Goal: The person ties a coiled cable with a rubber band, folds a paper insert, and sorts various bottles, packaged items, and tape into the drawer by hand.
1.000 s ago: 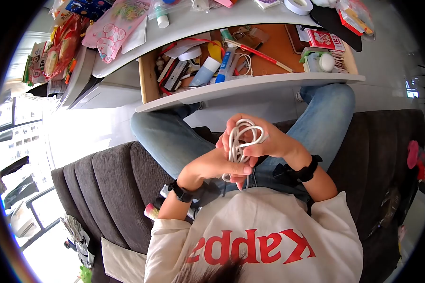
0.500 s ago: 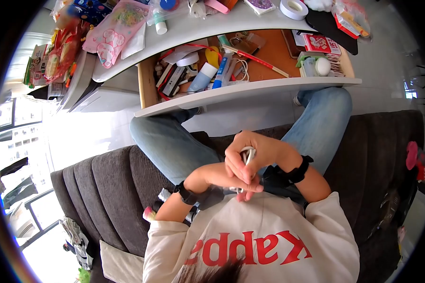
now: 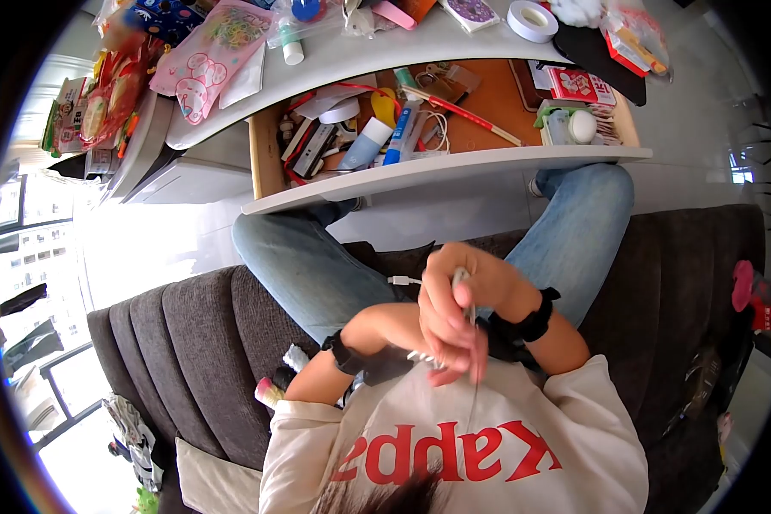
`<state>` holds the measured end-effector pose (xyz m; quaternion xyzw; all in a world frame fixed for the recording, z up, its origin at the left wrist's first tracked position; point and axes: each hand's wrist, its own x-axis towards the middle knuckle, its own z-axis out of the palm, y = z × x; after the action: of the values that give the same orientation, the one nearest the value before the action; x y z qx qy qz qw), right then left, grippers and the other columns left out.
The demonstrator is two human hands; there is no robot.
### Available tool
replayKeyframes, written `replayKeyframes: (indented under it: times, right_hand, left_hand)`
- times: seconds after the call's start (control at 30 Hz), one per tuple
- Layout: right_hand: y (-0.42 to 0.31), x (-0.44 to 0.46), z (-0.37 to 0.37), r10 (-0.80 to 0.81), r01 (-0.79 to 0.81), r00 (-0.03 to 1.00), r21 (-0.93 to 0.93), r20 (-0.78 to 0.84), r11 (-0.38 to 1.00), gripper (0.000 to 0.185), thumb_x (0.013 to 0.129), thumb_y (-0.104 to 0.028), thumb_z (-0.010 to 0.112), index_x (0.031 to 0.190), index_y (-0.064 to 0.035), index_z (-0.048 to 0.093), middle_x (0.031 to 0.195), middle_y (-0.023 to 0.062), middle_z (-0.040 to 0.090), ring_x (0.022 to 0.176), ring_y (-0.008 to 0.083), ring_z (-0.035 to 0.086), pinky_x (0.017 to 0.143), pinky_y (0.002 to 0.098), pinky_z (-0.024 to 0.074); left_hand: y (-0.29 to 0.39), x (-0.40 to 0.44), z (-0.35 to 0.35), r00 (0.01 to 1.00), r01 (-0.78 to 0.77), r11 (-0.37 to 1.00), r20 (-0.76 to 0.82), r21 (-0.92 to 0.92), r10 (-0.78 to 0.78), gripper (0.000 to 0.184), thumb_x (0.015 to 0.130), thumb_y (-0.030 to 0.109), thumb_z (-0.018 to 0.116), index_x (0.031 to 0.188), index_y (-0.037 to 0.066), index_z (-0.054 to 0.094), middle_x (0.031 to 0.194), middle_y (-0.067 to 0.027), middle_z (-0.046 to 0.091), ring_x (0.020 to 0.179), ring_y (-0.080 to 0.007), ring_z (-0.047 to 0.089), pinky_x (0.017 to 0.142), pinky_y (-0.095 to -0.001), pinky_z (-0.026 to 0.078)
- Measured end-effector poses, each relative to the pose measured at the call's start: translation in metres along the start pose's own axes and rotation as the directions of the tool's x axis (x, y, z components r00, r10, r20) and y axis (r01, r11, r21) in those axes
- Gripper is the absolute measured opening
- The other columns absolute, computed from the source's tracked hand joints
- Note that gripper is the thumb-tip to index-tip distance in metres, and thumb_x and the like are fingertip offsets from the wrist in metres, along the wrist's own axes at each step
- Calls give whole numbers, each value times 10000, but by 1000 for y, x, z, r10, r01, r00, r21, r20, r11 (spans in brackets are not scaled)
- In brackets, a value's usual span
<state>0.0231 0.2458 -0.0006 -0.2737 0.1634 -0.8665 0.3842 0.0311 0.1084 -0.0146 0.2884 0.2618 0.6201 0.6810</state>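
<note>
A: Obs. pt. beside sofa (image 3: 201, 343). Where's the white cable (image 3: 421, 356)?
B: Betw. both hands, above lap, just in front of the white shirt (image 3: 522, 403). Loops poke out on shirt side of the L hand; plug end (image 3: 400, 280) juts twd L thigh.
A: R hand (image 3: 458, 295)?
B: Fingers curled, grasping cable; a bit shows by the thumb. Fingertips blurred, overlapping the other hand.
A: L hand (image 3: 405, 327)?
B: Grasping the bunched loops, approx. Partly hidden under R, so can't tell each finger. Thin blurred streak over shirt below; can't tell if it's cable.
A: Wrists?
B: Dark band on each. Person seated, jeans (image 3: 300, 265), knees apart.
A: Beyond the knees?
B: Drawer (image 3: 454, 171), pulled out from under desk (image 3: 437, 47). L side crowded: blue tube (image 3: 400, 135), lt-blue bottle (image 3: 366, 144) w/ white cap. Red stick (image 3: 467, 117) slants across mid. R end: white-lidded container (image 3: 570, 127), red-and-white box (image 3: 581, 84) behind.
A: Desktop?
B: Pink bag (image 3: 210, 73) at L, tape roll (image 3: 531, 36) twd R.
</note>
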Motion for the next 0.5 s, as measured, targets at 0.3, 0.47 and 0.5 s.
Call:
replayKeyframes:
  times: [0.3, 0.47, 0.5]
  right_hand:
    - [-14, 5, -19, -263, 7, 869, -521, -419, 854, 448, 898, -455, 441, 997, -20, 492, 784, 73, 561, 730, 184, 589, 778, 315, 455]
    - [18, -4, -26, -131, -127, 916, -581, -380, 804, 532, 928, -404, 409, 1257, 10, 346, 1001, 99, 545, 851, 137, 559, 771, 262, 451]
    - [23, -6, -19, -14, -251, 911, -581, -413, 774, 456, 940, -312, 425, 1246, 18, 355, 877, 68, 564, 762, 116, 565, 713, 240, 453]
  left_hand:
    - [19, -15, -4, 771, -193, 978, -604, 80, 202, 240, 911, 240, 500, 874, 3, 497, 637, -44, 508, 551, -151, 548, 626, -312, 512]
    - [21, -17, -13, 258, -696, 685, -816, 214, 517, 269, 955, 350, 365, 851, 109, 423, 539, 75, 316, 450, -45, 337, 534, -216, 404]
    - [28, -21, -14, 157, -717, 644, -838, 266, 522, 262, 962, 337, 352, 857, 110, 427, 547, 78, 304, 448, -37, 309, 518, -206, 371]
